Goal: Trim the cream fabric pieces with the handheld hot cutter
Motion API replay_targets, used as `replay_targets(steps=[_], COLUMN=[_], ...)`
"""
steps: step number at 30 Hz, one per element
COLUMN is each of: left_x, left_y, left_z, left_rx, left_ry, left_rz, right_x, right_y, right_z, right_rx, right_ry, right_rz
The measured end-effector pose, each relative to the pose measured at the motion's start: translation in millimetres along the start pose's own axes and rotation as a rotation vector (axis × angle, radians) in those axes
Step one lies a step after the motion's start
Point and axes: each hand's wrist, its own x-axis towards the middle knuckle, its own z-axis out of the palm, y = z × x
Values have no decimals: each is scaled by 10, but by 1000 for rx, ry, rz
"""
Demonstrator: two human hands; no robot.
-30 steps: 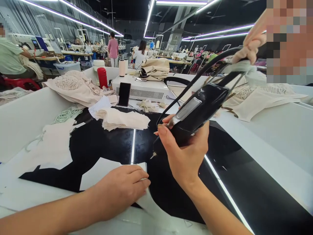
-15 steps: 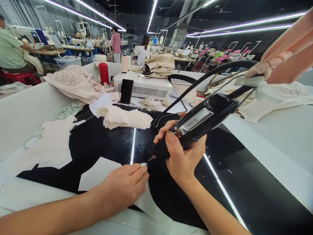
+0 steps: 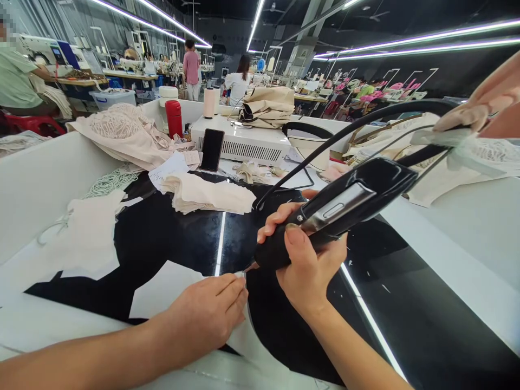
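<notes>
My right hand (image 3: 309, 265) is wrapped round a black corded hand tool (image 3: 345, 203) with a metal lever along its side. Its narrow metal tip (image 3: 251, 266) points down left, close to the fingertips of my left hand. My left hand (image 3: 217, 306) lies low at the black work surface's near side, fingers pressed together on the edge of a flat white sheet (image 3: 164, 290). I cannot tell the sheet's material. A small pale bit shows at those fingertips. The black cord (image 3: 365, 116) loops up from the surface to the upper right.
Another person's hand (image 3: 487, 103) holds the cord at upper right. A stack of cream fabric pieces (image 3: 215, 195), a phone (image 3: 212, 150), a white vented box (image 3: 244, 140) and a red bottle (image 3: 174, 119) stand beyond. Cream fabric (image 3: 91, 233) lies left. People sit at sewing machines behind.
My right hand has shifted slightly right, and the tool tilts flatter, its tip now nearer my left fingertips. The other person's hand has moved right and down. My left hand is nearly still.
</notes>
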Motion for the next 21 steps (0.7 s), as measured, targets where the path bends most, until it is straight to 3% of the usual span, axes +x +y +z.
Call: replay_targets(steps=[13, 21], left_x=[-2, 4], left_y=[7, 9], left_z=[-24, -19], left_rx=[14, 3], left_ry=[-65, -43], left_rz=[24, 6], right_x=[47, 45], right_y=[75, 66], right_z=[38, 46], right_rx=[32, 64], right_ry=[-18, -60], right_rz=[-34, -20])
